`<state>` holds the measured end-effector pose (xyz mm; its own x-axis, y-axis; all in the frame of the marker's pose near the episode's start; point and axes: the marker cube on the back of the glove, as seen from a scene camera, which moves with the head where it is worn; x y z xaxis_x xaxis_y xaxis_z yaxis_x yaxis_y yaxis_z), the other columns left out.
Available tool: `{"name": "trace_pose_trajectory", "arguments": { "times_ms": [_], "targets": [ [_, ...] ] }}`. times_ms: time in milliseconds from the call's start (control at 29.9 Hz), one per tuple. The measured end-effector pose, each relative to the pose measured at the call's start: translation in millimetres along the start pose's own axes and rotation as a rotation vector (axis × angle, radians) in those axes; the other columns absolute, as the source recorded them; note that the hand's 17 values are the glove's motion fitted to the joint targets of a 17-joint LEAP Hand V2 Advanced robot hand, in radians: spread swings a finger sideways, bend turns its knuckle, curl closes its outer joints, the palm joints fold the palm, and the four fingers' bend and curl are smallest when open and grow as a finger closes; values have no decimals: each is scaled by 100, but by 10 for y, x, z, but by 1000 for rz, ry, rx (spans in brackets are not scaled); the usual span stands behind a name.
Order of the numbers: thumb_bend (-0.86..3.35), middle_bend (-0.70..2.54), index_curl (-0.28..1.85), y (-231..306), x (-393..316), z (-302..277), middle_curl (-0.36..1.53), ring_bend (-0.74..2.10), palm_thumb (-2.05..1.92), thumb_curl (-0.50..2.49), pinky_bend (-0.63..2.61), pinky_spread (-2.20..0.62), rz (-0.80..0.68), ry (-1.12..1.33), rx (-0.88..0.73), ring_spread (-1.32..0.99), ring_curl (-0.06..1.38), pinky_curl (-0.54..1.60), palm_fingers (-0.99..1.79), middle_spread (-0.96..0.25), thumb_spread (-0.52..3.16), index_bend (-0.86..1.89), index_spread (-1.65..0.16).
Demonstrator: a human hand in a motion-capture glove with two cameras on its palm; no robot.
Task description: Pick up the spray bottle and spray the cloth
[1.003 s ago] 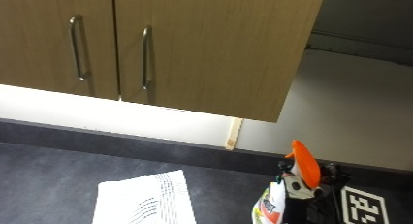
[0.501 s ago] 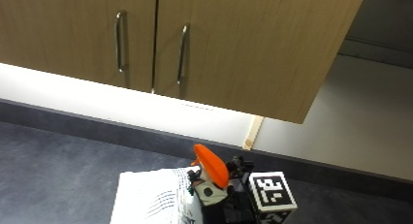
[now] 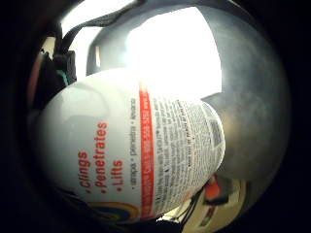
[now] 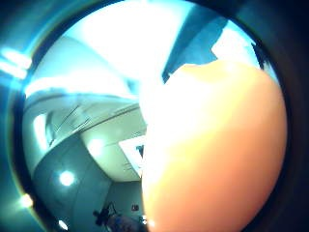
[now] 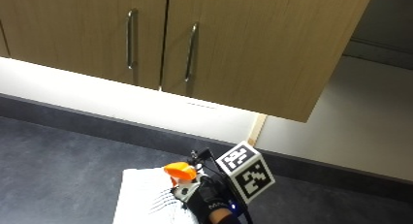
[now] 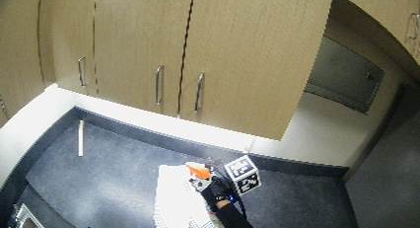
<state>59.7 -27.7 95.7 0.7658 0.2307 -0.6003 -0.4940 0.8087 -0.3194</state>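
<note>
Black glove covers the right hand (image 5: 210, 200), which comes up from the 6 o'clock edge of the outside view with its fingers wrapped around the neck of the spray bottle (image 5: 182, 178). The hand holds the bottle up over the cloth (image 5: 145, 197), a white cloth with thin dark lines that lies flat on the dark grey counter (image 5: 58, 161).

The bottle stands close to upright, its long way running up and down. Its orange top (image 5: 180, 171) is the highest part and points toward 9 o'clock, out over the cloth.

The wide outside view shows more of the room: the hand (image 6: 216, 188), the bottle (image 6: 199, 172) and the cloth (image 6: 174, 198) sit near the middle of the counter (image 6: 98, 164), and a pale stick (image 6: 80, 137) lies far off toward 9 o'clock. Wooden cupboards (image 6: 197, 55) with metal handles hang above.

The little finger side palm view shows what the others do not: the bottle's white body (image 3: 131, 160) fills it, with red words "Clings, Penetrates, Lifts". The thumb side palm view is half filled by the orange top (image 4: 212, 150), very close to the palm.
</note>
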Motion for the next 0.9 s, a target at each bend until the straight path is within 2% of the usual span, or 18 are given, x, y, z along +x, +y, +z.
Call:
{"name": "trace_pose_trajectory", "arguments": {
  "times_ms": [267,401,702,903],
  "targets": [
    [-1,46,57,-229,301,297,63,50,120,72,33,-10,466,384,-231,-12,57,49,111,-7,79,17,-22],
    [-1,46,57,-274,467,388,63,50,120,72,34,-10,585,511,-293,-12,57,50,111,-7,79,17,-22],
    [-1,47,58,-239,494,422,64,50,120,73,33,-10,548,474,-300,-11,58,52,110,-7,79,17,-22],
    [-1,48,59,-171,373,353,64,50,120,73,32,-10,317,289,-208,-11,58,53,110,-7,79,17,-22]
  ]
}}
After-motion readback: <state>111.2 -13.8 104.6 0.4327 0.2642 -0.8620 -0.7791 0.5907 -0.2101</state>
